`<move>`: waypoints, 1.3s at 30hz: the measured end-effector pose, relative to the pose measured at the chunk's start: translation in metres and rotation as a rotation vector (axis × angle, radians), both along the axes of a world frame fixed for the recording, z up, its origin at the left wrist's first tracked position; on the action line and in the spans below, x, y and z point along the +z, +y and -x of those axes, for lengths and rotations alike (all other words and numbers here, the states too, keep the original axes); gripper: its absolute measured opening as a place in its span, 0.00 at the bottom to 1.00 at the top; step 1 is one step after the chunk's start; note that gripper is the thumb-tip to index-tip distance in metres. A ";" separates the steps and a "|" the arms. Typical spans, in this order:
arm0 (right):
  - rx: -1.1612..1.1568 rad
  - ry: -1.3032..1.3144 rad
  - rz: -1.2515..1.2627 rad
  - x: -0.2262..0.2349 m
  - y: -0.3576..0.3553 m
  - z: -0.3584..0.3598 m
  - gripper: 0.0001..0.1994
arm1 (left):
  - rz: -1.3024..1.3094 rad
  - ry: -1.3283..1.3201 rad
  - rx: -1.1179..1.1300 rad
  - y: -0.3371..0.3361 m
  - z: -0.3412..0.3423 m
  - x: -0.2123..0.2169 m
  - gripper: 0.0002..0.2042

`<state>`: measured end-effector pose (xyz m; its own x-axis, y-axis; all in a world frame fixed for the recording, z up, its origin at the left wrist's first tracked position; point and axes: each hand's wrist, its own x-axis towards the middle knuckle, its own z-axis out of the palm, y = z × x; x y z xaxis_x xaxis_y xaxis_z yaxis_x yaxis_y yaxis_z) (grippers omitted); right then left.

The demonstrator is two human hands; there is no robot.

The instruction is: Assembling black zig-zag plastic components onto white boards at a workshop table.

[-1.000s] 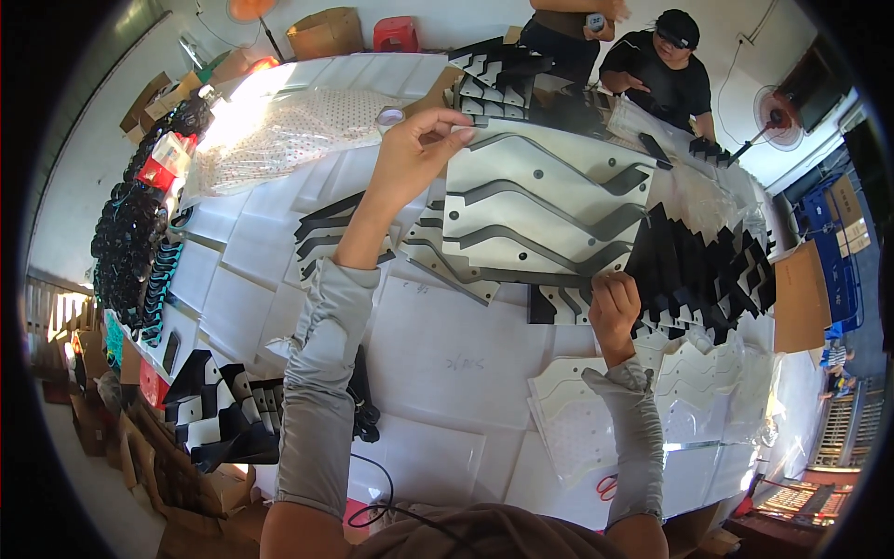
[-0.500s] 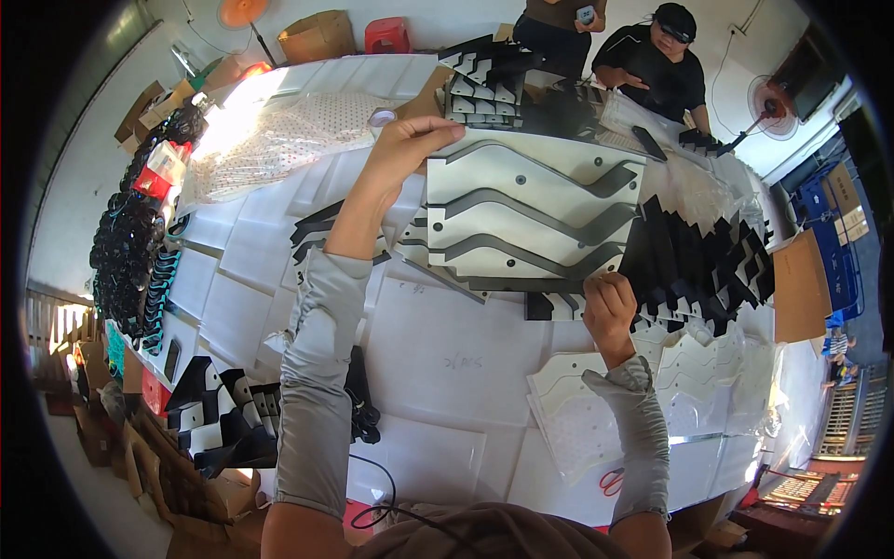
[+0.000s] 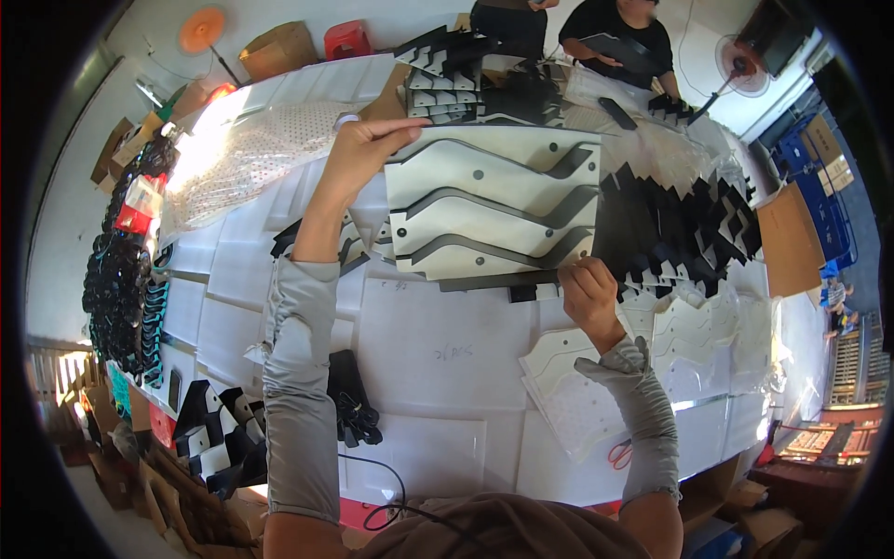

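A pale panel [image 3: 494,177] with dark wavy strips across it and several small dark round spots is held up over the table. Pinching its upper left corner between thumb and fingers is my left hand [image 3: 358,154]. My right hand [image 3: 589,291] has its fingers closed at the lower right corner; the fingertips meet the edge there. Below the right hand lie flat white wavy-edged sheets [image 3: 582,382] in clear plastic. Dark zigzag-edged pieces [image 3: 666,228] are piled to the right of the panel, and more black and white pieces [image 3: 442,98] are stacked beyond it.
White sheets [image 3: 442,349] cover the table. At the left edge are black bundled items [image 3: 116,279] and a dark phone [image 3: 174,389]. Dotted plastic wrap [image 3: 251,163] lies far left. Red scissors [image 3: 619,454] rest near my right forearm. A person [image 3: 619,47] holding a dark sheet stands across the table.
The view has shifted, so the scene sits further left. Both hands keep their places on the panel. The person across the table now holds a dark sheet.
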<state>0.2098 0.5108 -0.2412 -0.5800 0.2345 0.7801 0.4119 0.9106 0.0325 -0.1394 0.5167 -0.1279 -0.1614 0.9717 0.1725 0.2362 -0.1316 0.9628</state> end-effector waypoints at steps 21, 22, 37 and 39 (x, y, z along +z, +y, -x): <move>-0.108 0.032 0.238 -0.038 -0.068 -0.032 0.12 | 0.288 -0.163 -0.158 0.005 -0.040 -0.048 0.11; -0.115 0.029 0.256 -0.040 -0.070 -0.033 0.12 | 0.271 -0.111 -0.155 0.006 -0.041 -0.052 0.11; -0.127 0.078 0.357 -0.063 -0.090 -0.037 0.11 | 0.316 -0.089 -0.188 0.015 -0.057 -0.079 0.11; -0.129 0.065 0.366 -0.064 -0.092 -0.039 0.11 | 0.304 -0.063 -0.197 0.014 -0.059 -0.078 0.11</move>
<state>0.2488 0.4190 -0.3056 -0.4801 0.5718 0.6653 0.5140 0.7979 -0.3148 -0.0804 0.5309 -0.2057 0.0328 0.9906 -0.1329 0.1739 0.1253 0.9768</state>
